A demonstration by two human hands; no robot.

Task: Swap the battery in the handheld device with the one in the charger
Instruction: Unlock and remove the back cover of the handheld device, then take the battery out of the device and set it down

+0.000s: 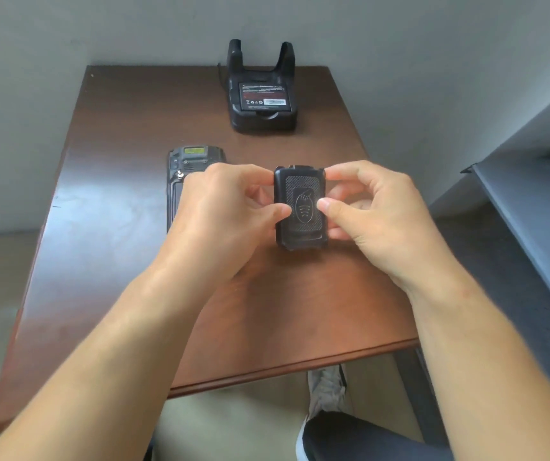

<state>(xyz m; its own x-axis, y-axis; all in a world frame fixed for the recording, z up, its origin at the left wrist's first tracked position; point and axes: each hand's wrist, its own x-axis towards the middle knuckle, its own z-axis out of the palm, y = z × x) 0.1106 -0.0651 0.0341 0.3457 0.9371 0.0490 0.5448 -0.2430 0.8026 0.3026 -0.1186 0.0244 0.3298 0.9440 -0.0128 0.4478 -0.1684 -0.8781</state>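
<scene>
Both hands hold one black part above the table [117, 261], between the person and the charger [262, 123]. From its textured face and oval mark, I judge that it is the battery cover [302, 189] of the handheld device [194, 158], though it could also be a battery pack with the cover built in.

The grip of the left hand [223, 211] pinches the cover at its left edge, with the thumb on the face and the fingers behind it. The grip of the right hand [376, 214] pinches the right side, with the thumb on the face and the index finger at the top right corner. Holding it from two sides keeps the cover steady and facing the person, probably so that it can be checked or turned.

The handheld device lies flat on the table to the left, with its back up, and the left hand hides its lower part. Whether its battery bay is open I cannot tell.

The charger stands at the far edge of the table, near the wall. One battery [265, 96] sits in its front slot with the label up, so it is easy to reach. The swap itself seems not yet done, because this battery is in the charger and nothing lies beside it.
</scene>
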